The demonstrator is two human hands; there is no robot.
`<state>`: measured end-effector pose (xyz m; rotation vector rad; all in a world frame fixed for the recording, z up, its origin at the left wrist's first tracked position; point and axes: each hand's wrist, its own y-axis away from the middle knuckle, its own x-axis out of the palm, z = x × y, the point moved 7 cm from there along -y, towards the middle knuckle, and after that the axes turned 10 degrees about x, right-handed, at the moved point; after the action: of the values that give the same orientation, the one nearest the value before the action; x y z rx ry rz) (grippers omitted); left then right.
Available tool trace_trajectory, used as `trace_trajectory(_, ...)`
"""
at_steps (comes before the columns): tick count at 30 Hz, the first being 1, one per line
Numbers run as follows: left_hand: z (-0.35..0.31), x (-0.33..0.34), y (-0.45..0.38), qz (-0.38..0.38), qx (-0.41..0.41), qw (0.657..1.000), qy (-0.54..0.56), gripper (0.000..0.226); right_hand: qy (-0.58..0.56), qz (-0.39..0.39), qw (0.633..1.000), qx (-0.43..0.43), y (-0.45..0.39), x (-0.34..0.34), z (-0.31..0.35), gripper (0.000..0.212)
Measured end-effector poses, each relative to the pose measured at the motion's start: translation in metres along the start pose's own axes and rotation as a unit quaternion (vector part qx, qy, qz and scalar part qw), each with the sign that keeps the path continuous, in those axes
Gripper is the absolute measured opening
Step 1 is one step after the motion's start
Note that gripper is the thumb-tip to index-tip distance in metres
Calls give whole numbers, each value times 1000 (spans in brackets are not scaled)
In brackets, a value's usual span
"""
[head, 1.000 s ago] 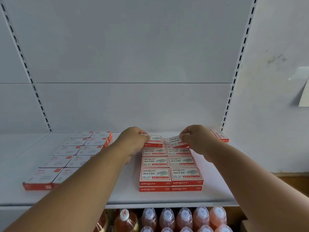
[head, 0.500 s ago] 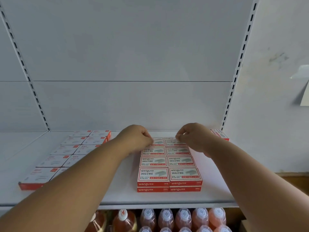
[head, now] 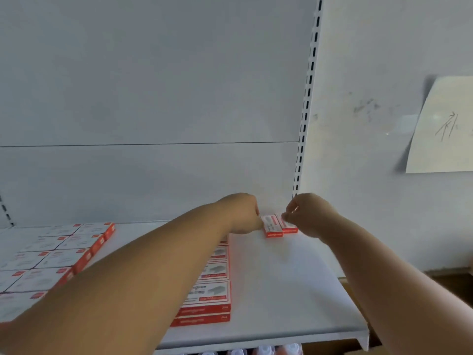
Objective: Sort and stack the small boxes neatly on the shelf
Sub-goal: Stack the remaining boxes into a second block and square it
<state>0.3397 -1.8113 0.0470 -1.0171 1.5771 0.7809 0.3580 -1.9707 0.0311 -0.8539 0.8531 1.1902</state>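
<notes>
Left hand [head: 244, 213] grips one staple box [head: 271, 226], right hand [head: 308, 216] pinches its neighbour [head: 288, 226], both boxes at the shelf's [head: 294, 290] back corner.

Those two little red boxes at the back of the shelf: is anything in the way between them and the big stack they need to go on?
Nothing visible blocks them. The two small boxes lie side by side at the back; the left hand and right hand are already at them. Only bare shelf separates them from the stack.
</notes>
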Motion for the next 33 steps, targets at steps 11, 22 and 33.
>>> trace_trajectory(11,-4,32,-52,107,-23,993,-39,80,32,173,978,-114,-38,30,-15,82)
trace_trajectory(22,1,-22,-16,-180,41,982,-27,65,-90,38,974,-207,-29,-5,2,79)
trace_trajectory(33,52,-78,83,-343,-22,912,223,83,-391,84,895,-197,32,-31,91,73)
